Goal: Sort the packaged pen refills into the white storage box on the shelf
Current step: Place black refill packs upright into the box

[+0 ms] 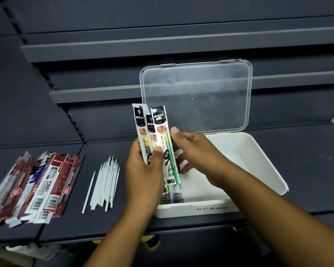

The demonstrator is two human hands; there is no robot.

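Refills point(154, 143) stand fanned over the box point(258, 151), left hand point(143, 170) fingers clamped on them, right hand point(197, 151) pinching one; best squared flat before lowering

white box point(258, 151) right half open | raised lid point(197, 93) blocks behind — both hands point(193, 149) fill left side

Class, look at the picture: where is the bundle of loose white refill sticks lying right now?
In the head view, the loose white sticks lie on the dark shelf, left of the white storage box, between the pile of red packets and the left hand.
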